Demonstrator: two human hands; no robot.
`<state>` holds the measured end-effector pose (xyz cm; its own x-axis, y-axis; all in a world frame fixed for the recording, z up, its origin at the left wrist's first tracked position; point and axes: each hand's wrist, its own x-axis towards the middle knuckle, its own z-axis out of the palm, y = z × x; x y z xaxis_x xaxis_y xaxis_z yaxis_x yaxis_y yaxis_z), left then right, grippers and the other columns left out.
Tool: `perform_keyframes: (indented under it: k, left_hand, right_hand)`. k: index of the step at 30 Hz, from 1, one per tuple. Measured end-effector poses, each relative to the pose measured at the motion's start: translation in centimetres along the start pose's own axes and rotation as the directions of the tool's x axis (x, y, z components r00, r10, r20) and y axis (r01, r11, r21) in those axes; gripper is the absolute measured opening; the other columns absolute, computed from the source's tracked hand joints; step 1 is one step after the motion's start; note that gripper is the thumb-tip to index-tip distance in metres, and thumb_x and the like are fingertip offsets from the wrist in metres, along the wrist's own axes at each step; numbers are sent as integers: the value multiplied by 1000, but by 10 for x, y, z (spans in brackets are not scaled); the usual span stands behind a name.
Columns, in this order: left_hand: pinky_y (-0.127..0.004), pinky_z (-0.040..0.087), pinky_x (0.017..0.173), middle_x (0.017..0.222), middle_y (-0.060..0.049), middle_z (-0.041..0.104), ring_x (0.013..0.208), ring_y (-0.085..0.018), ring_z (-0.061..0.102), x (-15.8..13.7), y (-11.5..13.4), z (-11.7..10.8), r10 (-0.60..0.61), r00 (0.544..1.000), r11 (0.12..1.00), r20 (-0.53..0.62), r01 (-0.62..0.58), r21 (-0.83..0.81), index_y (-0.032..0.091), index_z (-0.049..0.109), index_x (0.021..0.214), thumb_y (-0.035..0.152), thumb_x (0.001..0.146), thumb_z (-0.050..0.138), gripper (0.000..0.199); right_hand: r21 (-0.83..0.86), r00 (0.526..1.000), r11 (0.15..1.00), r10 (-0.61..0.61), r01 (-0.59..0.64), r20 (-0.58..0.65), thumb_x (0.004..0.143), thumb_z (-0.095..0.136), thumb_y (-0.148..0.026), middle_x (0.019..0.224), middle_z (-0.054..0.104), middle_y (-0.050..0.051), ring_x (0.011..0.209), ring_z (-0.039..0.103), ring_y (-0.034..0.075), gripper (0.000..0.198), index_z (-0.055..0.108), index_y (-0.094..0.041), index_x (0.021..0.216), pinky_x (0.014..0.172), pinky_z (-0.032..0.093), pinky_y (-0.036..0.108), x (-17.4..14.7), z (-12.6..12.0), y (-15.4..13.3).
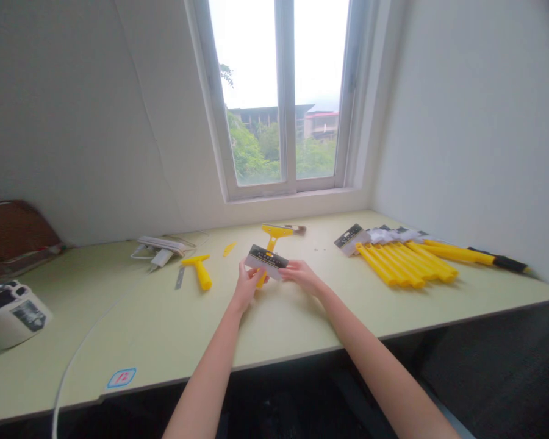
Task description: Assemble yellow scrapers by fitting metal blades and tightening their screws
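My left hand (pixel 246 288) is closed around a yellow scraper handle (pixel 260 280) and the left edge of a black-and-white packaging card (pixel 266 258). The fingers of my right hand (pixel 304 274) pinch the card's right end. Behind the card, a yellow scraper head (pixel 277 231) points toward the window; the card hides whether it joins the handle in my left hand. A brush (pixel 299 230) with dark bristles lies by that head. To the left rest another yellow scraper (pixel 202 271), a thin metal blade (pixel 180 278) and a small yellow plastic piece (pixel 229 249).
Several yellow-handled scrapers with cards (pixel 400 263) lie in a row at the right, beside long yellow-and-black tools (pixel 478 256). A power strip (pixel 160 246) with a white cable sits back left. A white container (pixel 16 314) stands far left. The table's front edge (pixel 297 360) runs beneath my forearms.
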<state>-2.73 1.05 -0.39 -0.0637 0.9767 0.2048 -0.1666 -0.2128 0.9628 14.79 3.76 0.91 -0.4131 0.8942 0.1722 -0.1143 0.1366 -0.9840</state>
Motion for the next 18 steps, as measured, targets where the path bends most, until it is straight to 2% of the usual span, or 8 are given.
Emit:
perform_keyframes:
  k: [3, 8, 13, 15, 18]
  left_hand:
    - [-33, 47, 70, 89, -5, 61, 68, -13, 60, -2, 2, 1, -18, 1000, 1000, 8, 18, -12, 22, 30, 114, 42, 62, 66, 66]
    - [-33, 44, 73, 93, -10, 62, 70, -16, 61, -4, 5, 1, -92, 993, 995, 80, 89, 34, 19, 33, 115, 44, 63, 65, 66]
    - [-29, 42, 70, 90, -8, 63, 72, -16, 61, -5, 6, 0, -118, 992, 991, 52, 115, 70, 19, 26, 123, 46, 64, 63, 75]
    - [-28, 42, 69, 87, -7, 63, 72, -15, 61, -5, 6, -1, -122, 990, 990, 65, 117, 85, 18, 27, 124, 46, 64, 63, 76]
    - [-27, 41, 68, 86, -7, 62, 71, -15, 60, -4, 5, -2, -134, 988, 987, 83, 125, 101, 18, 29, 124, 46, 66, 61, 73]
  right_hand:
    - [23, 1000, 1000, -16, 16, -18, 59, 67, -33, 81, 67, 6, 71, 60, 15, 31, 69, -15, 84, 64, 45, 28, 0, 0, 0]
    - [23, 963, 999, -37, 44, -269, 54, 70, -33, 72, 67, 6, 67, 59, 16, 29, 70, -14, 75, 62, 45, 29, 8, -8, 2]
    - [206, 841, 973, 23, 106, -540, 47, 74, -33, 68, 66, 6, 59, 58, 15, 28, 67, -13, 65, 55, 48, 29, 16, -22, 8]
    - [241, 797, 959, 30, 147, -604, 46, 75, -34, 66, 64, 5, 53, 56, 13, 29, 64, -13, 64, 50, 47, 28, 17, -26, 9]
    - [205, 743, 960, -5, 191, -670, 47, 74, -37, 63, 61, 3, 49, 53, 11, 32, 59, -14, 64, 44, 46, 25, 18, -28, 10]
